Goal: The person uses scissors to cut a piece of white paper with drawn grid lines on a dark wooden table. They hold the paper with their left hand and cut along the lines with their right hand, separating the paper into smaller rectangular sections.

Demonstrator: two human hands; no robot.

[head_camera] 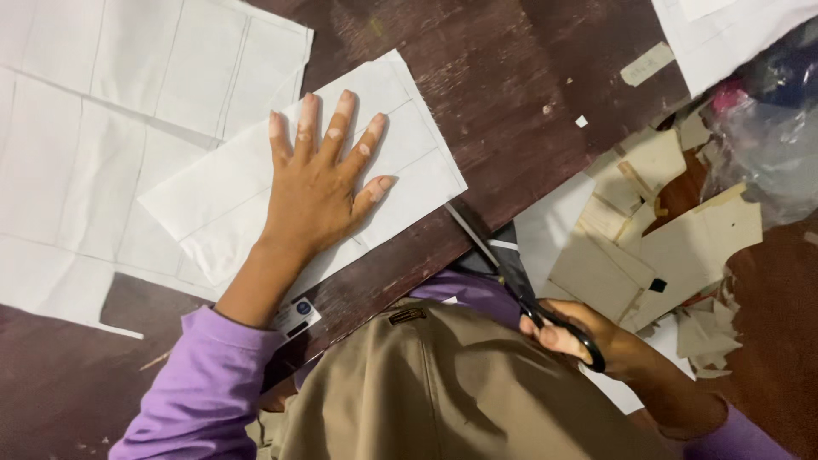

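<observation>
Paper sheet: a white sheet [409, 162] with faint ruled pencil lines lay flat on the dark wooden table [503, 77], its near corner reaching almost to the table's edge. It partly overlapped a larger white ruled sheet [94, 111] to the left.

Handling, paper: looked thin, light and limp, likely to slide on the smooth wood and to crease if pinched. Best held by flat pressure from above, or by an edge.

Left hand: the left hand [319, 187] lay palm down on the sheet, fingers spread and straight, pointing away from the body. It gripped nothing, only pressed the paper to the table. The forearm came up from a purple sleeve [200, 383], wrist nearly straight.

Scissors: black-handled scissors [520, 285] hung off the table's edge, over the lap, blades pointing up toward the sheet's near corner without touching it. Blades appeared closed or nearly so; could not tell for certain.

Handling, scissors: rigid, heavier than the paper, sharp at the tip; held properly by the handle loops.

Right hand: the right hand [596, 341] was closed around the handles, fingers through the loops, wrist bent inward, held low beside the khaki trousers [426, 392].

Nearby: stiff beige cardboard offcuts [648, 247] lay heaped on the floor to the right, beside a crumpled plastic bag [767, 145].
</observation>
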